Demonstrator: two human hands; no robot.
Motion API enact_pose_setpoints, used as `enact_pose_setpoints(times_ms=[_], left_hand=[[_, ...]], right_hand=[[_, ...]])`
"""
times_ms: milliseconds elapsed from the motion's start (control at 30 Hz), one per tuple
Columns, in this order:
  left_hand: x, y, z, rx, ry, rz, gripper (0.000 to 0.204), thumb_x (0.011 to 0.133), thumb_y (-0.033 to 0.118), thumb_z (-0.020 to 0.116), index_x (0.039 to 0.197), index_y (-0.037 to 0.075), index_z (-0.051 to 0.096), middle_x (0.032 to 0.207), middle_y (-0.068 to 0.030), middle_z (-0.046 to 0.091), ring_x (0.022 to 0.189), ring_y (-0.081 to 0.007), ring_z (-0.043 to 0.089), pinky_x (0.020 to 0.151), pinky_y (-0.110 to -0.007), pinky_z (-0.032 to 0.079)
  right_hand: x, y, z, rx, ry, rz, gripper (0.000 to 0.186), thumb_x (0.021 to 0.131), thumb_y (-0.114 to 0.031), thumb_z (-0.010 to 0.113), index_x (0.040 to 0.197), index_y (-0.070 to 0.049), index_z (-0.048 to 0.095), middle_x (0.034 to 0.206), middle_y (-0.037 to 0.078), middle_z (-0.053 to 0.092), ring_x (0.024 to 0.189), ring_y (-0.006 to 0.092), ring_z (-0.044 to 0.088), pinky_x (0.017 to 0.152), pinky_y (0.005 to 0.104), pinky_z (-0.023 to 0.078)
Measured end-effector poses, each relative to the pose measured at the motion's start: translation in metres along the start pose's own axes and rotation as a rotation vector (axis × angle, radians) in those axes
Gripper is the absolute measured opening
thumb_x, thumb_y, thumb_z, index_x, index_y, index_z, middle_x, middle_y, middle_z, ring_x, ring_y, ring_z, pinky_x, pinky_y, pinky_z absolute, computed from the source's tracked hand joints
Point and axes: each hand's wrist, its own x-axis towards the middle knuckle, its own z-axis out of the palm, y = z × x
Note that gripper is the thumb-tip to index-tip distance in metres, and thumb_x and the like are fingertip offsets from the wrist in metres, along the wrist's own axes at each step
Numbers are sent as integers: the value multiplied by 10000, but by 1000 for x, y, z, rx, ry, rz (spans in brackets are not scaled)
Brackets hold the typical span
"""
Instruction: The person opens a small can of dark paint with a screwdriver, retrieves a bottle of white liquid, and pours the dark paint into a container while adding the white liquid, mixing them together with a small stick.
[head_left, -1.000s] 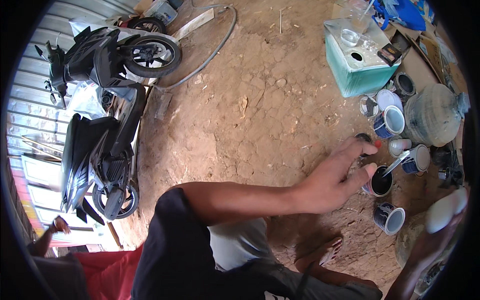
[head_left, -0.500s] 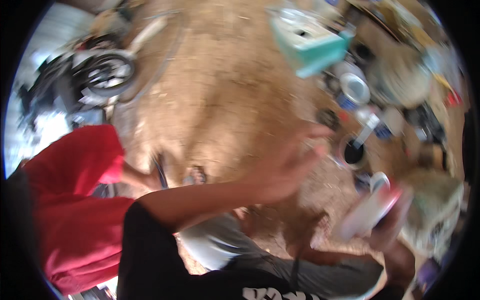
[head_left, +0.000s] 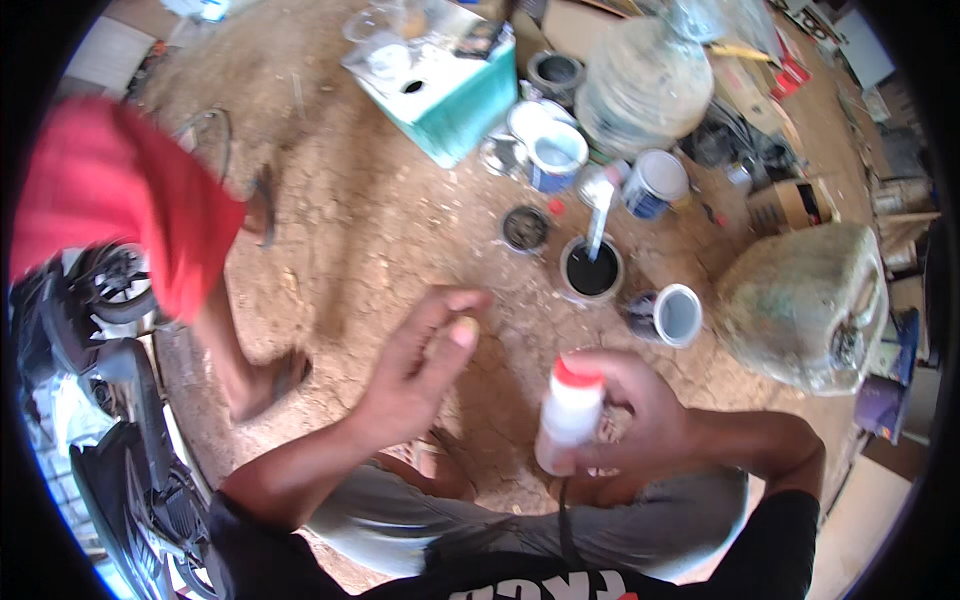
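Along the lower edge, black shirt (head_left: 275, 550) with white lettering across the chest, inverted and cut off by the frame. Just beyond, grey trousers (head_left: 380, 515), knees bent. Above the left knee, left hand (head_left: 415, 360), fingers half-curled, thumb standing apart from forefinger. Above the right knee, right hand (head_left: 640, 410), wrapped around a small bottle (head_left: 572, 415): red cap, whitish body, pinkish lower part, slightly tilted; blurred, far side of the grip hidden, any label unreadable. Farther out on bare earth, open tin of black liquid (head_left: 592, 270) with pale flat stick (head_left: 600, 222) leaning in it, submerged end hidden; just beside, tilted tin (head_left: 677, 315), grey inside, print blurred. To the right, cloudy plastic jerrycan (head_left: 800, 305). At left, motorcycle (head_left: 135, 430), cropped by the dark rim and partly covered by another person's red garment (head_left: 130, 200), upper body out of frame. Farther still, blue-sided tins (head_left: 655, 185), wording too small to read; teal box (head_left: 465, 115), top cluttered; big clear water bottle (head_left: 645, 90).
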Motion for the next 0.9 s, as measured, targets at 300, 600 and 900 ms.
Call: enact_pose_setpoints(times_ms=[300,600,900], left_hand=[[-5,13,9,-443,-481,-50,975,882,648,512,1514,56,65,1511,-179,198,1423,-296,200,1149,-448,193],[-3,-3,17,-359,-223,-387,544,909,275,680,1355,77,440,1040,6,586,950,-74,548,829,-270,463],[-3,2,10,-297,-135,-316,502,900,239,691,1325,84,472,1035,23,580,913,-64,530,788,-256,461]], right_hand=[[18,-13,19,-31,85,-125,707,779,-278,772,1343,-58,406,1160,162,579,996,305,615,848,425,474],[30,61,1,-434,163,28,715,762,-346,743,1342,-58,440,1388,236,397,1275,438,391,1015,529,324],[-27,183,15,-795,312,540,928,700,-527,753,1455,-180,340,1429,279,310,1376,498,201,1080,664,158]])
